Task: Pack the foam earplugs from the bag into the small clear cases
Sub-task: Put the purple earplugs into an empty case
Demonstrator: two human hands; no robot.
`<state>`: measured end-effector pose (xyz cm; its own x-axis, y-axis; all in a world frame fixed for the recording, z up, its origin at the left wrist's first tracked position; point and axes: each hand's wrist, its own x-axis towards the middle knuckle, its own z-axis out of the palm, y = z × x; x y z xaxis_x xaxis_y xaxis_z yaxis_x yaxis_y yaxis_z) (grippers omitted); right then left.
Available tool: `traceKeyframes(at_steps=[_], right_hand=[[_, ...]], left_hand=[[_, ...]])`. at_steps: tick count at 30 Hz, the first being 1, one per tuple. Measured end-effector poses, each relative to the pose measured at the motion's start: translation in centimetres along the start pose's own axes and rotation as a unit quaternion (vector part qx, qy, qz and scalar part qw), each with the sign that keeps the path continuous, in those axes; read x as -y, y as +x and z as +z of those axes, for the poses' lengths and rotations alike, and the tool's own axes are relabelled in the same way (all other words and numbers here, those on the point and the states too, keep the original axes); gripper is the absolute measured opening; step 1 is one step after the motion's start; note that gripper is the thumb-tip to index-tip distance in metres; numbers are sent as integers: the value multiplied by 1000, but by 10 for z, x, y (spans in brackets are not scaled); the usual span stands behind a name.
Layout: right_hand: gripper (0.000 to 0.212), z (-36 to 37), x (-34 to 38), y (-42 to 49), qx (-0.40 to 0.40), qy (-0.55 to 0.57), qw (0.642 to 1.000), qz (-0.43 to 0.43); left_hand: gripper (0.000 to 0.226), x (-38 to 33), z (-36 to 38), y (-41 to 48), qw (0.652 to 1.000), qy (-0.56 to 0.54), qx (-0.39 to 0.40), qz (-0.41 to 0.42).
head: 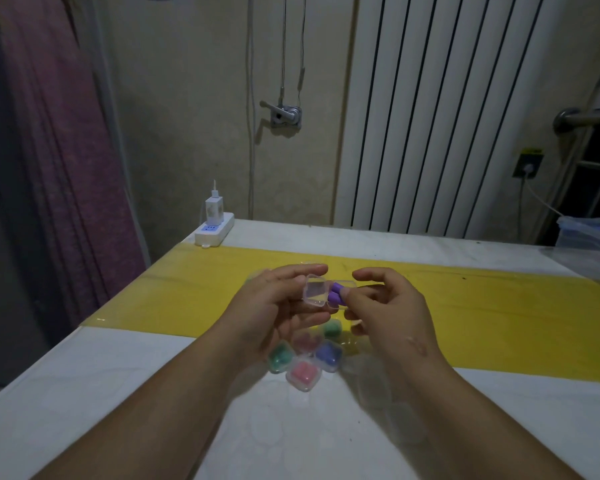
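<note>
My left hand [278,303] holds a small clear case [316,292] with its lid swung open, above the table. Purple foam earplugs [336,295] sit in the case's right half, and my right hand [385,306] pinches them there with thumb and fingertips. Below my hands, several closed clear cases lie in a cluster on the table: a green one [280,356], a pink one [303,374], a blue one [329,355], a dark pink one [307,342] and another green one [332,329]. No bag shows in this view.
The white table [118,393] carries a yellow strip [482,306] across its middle. A white power strip with a charger [213,223] sits at the far left corner. A plastic container [586,233] stands at the far right edge. A radiator is on the wall behind.
</note>
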<state>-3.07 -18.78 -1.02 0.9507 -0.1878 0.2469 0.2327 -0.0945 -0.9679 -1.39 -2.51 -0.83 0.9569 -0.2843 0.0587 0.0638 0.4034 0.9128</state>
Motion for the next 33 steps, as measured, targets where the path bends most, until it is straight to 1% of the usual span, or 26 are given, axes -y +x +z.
traceKeyframes(at_steps=[2,4,8,12,16,18,20,22,23,26,28,30,33], right_hand=[[16,-1,0,0,-6,-13,1000,-4],[15,-1,0,1,-7,-7,1000,-1],[15,1,0,1,-1,11,1000,11],[17,2,1,-2,12,21,1000,19],[21,3,2,-3,26,25,999,17],[18,3,3,-4,34,22,999,19],[7,5,4,-3,38,64,996,40],[16,7,6,-3,42,116,990,68],[19,7,5,-2,45,122,989,72],[17,5,2,-3,57,81,994,55],[13,4,1,-4,65,44,996,35],[9,4,0,-4,63,33,997,33],[8,5,0,-4,65,34,997,35]], left_hand=[[32,-1,1,-2,1000,7,9,1],[34,-1,1,-2,1000,6,15,-3],[39,2,1,0,999,41,30,7],[34,6,1,1,997,69,24,25],[29,7,1,1,996,84,7,22],[27,7,1,1,996,86,2,22],[27,6,1,1,996,91,-4,27],[29,6,1,2,994,101,-12,36],[31,6,1,2,993,107,-16,44],[38,5,0,2,990,127,-23,63],[39,5,0,1,987,143,-25,68],[39,5,0,1,986,149,-22,71],[36,6,-2,2,986,149,-21,72]])
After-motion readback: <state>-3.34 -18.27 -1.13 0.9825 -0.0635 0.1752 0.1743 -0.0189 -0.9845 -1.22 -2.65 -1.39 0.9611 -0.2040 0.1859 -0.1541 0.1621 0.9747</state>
